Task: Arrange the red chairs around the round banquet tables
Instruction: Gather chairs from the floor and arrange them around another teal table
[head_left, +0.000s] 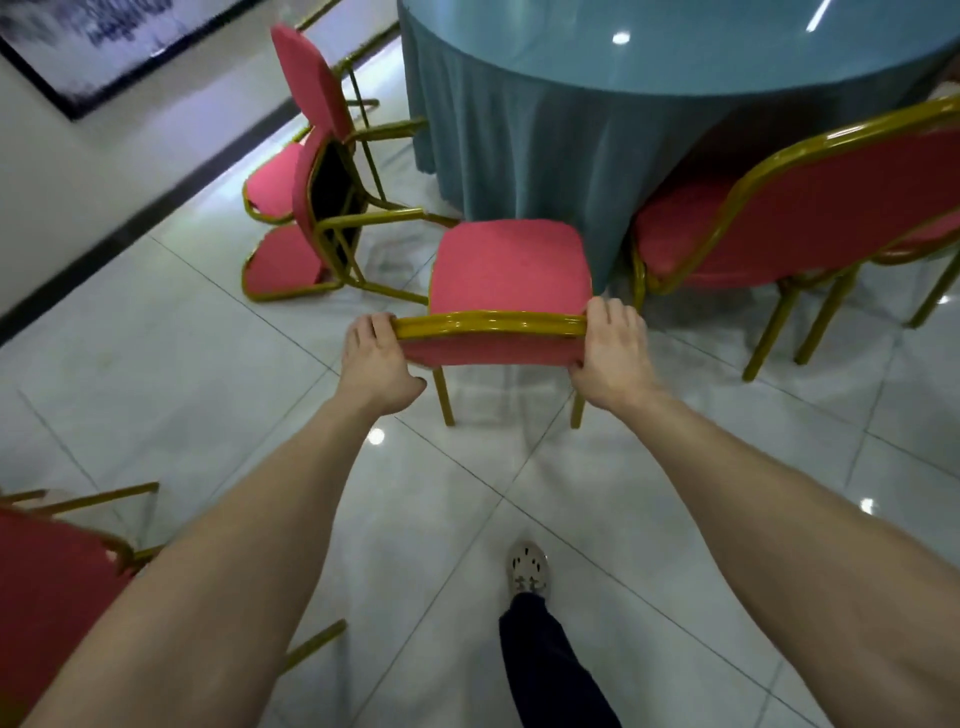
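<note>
While both arms reach forward, the left grip (382, 358) and right grip (613, 353) each curl around one end of the gold top rail (491, 322) of a red chair (509, 265), upright at centre frame. That rail runs nine to three o'clock, equally near both grips. The seat points to twelve o'clock, toward the round desk (675, 67) draped in teal, just beyond. A neighbouring chair (831, 197) sits at two o'clock, and toppled chairs (283, 265) lie at ten o'clock.

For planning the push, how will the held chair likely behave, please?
The chair probably stays stiff, given its metal frame. Its thin legs may slide on the glossy floor. Gripped high on its back, it could tip.
</note>
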